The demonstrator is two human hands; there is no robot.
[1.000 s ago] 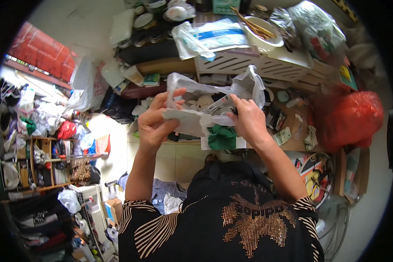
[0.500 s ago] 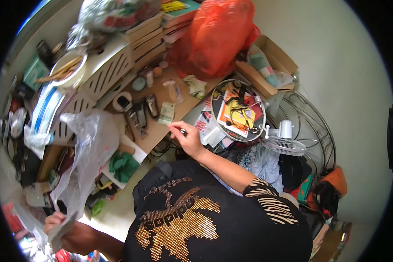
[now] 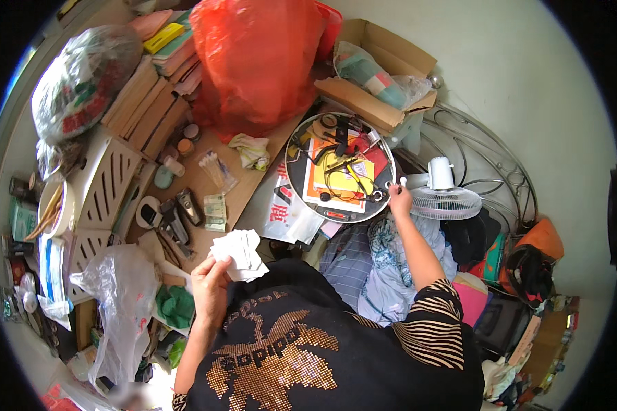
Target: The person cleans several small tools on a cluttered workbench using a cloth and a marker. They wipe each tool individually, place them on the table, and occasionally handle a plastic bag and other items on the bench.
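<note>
In my left hand (image 3: 211,279) is a small stack of white paper slips (image 3: 240,255), pinched by thumb and fingers in front of my chest. My right hand (image 3: 400,201) is at the right rim of a round tray (image 3: 292,186), its fingers closed; what they grip there, if anything, I cannot make out. Inside the tray lie orange and yellow papers (image 3: 353,179), black cables, a roll of tape (image 3: 329,121) and small tools. A green banknote (image 3: 215,212) lies on the desk beyond my left hand.
Left on the desk are electric shavers (image 3: 189,207) and a bag of cotton swabs (image 3: 217,170). A big red plastic bag (image 3: 257,61) and an open cardboard box (image 3: 384,44) stand behind. A white fan (image 3: 445,198) is just right of my right hand.
My left hand has come up from the lower left, bringing the paper slips before my chest. My right hand has moved right from the desk edge to the tray's rim. The view has shifted.
</note>
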